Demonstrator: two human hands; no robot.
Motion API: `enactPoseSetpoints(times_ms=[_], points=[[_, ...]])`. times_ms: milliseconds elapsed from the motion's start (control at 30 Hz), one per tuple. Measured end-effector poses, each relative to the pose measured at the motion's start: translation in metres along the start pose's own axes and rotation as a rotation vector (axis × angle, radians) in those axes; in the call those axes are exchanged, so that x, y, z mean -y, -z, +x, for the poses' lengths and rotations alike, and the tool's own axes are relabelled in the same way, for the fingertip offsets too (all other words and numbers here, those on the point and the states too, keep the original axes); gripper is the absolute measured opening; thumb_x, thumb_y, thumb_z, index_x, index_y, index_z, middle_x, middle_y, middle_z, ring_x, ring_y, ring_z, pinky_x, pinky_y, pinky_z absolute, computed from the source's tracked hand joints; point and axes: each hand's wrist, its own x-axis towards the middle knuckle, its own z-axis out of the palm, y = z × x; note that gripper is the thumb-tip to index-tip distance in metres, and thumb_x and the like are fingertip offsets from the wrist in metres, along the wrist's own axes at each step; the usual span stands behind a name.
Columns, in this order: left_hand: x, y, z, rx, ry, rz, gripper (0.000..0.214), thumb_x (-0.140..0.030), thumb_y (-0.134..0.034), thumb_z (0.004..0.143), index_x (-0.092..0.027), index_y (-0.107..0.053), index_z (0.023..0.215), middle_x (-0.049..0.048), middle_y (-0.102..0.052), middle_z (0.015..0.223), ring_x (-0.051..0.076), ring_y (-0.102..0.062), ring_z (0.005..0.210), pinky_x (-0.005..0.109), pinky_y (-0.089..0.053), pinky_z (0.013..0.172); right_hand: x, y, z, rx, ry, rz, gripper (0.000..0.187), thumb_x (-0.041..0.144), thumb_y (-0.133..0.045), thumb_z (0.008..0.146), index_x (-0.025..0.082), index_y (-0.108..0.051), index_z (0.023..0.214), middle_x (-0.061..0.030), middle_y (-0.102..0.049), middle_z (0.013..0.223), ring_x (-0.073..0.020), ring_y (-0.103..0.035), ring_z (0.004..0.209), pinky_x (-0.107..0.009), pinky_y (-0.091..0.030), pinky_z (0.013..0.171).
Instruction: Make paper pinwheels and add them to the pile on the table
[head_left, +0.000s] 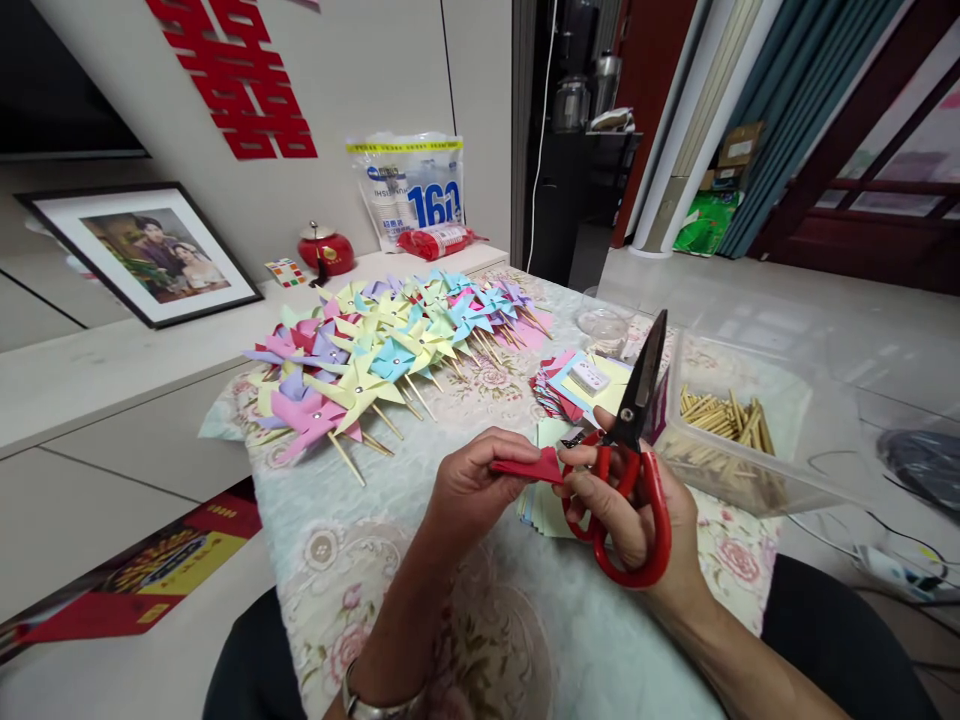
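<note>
While the left hand (472,485) grips the red paper (536,468), which appears folded into a narrow strip, the right hand (682,530) meets the strip's opposite end with its fingertips. The paper lies between the two hands, raised above the flower-patterned cloth of the worktop (592,630). The left fingers are closed, thumb uppermost, with the strip pressed between them. The right fingers are curled among the red handles of the scissors (628,425), whose dark blades point upward and away from the body, lying together; thumb and forefinger stand nearly together at the paper's end.

Beneath the hands, a stack of pale paper (551,515) is partly hidden. Just beyond it, a second stack of coloured paper (559,390) bears a small white block (589,376). On the right of the worktop, a clear plastic box (814,487) contains many short sticks (731,415), and a round clear container (604,322) stands near the far edge. At the left, overlapping pinwheels (394,350) in yellow, pink, blue and purple lie massed, several stems pointing toward the hands. Behind them, a low white cabinet (135,365) supports a framed photograph (244,285), a red jar (330,254) and a printed plastic bag (375,205).
</note>
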Motion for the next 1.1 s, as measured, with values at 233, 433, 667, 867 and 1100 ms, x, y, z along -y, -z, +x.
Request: enactPoseSetpoints(times_ms=[233, 433, 667, 867, 1100], points=[[-0.003, 0.001, -0.003, -0.014, 0.111, -0.138, 0.01, -0.02, -0.071, 0.084, -0.017, -0.08, 0.087, 0.0123, -0.074, 0.096, 0.022, -0.068, 0.093, 0.031, -0.052, 0.086, 0.001, 0.003, 0.003, 0.068, 0.058, -0.081, 0.048, 0.033, -0.074, 0.085, 0.021, -0.057, 0.129, -0.0042, -0.075, 0.09, -0.0159, -0.065, 0.068, -0.028, -0.055, 0.059], [0.001, 0.004, -0.004, -0.111, 0.603, -0.48, 0.033, -0.041, -0.07, 0.085, -0.015, -0.072, 0.105, 0.0097, -0.073, 0.092, 0.015, -0.067, 0.066, 0.027, -0.052, 0.062, 0.005, 0.004, 0.002, 0.165, 0.008, -0.025, 0.049, 0.036, -0.074, 0.084, 0.022, -0.058, 0.128, -0.0022, -0.071, 0.083, -0.0148, -0.063, 0.06, -0.027, -0.052, 0.052], [0.0, 0.009, -0.009, 0.127, 0.683, -0.542, 0.048, -0.034, -0.079, 0.078, -0.016, -0.065, 0.12, 0.0052, -0.071, 0.08, 0.013, -0.063, 0.063, 0.023, -0.048, 0.059, 0.001, 0.007, -0.001, 0.318, -0.035, -0.09, 0.047, 0.034, -0.073, 0.086, 0.023, -0.058, 0.129, -0.0014, -0.07, 0.084, -0.0128, -0.061, 0.057, -0.025, -0.05, 0.05], [0.002, 0.013, -0.007, 0.051, 0.647, -0.515, 0.046, -0.024, -0.084, 0.072, -0.013, -0.068, 0.114, 0.0047, -0.071, 0.079, 0.011, -0.062, 0.059, 0.02, -0.045, 0.054, -0.002, 0.006, -0.003, 0.233, -0.062, -0.021, 0.058, 0.031, -0.075, 0.085, 0.027, -0.052, 0.138, -0.002, -0.067, 0.093, -0.0127, -0.062, 0.062, -0.025, -0.051, 0.053], [0.007, 0.028, 0.002, -0.412, 0.513, -0.694, 0.028, -0.012, -0.08, 0.071, -0.012, -0.069, 0.096, 0.0007, -0.07, 0.076, 0.008, -0.062, 0.059, 0.017, -0.05, 0.055, 0.004, 0.012, -0.011, 0.423, -0.264, 0.088, 0.071, 0.053, -0.074, 0.081, 0.023, -0.051, 0.141, 0.0031, -0.055, 0.072, -0.0091, -0.049, 0.044, -0.022, -0.042, 0.039]])
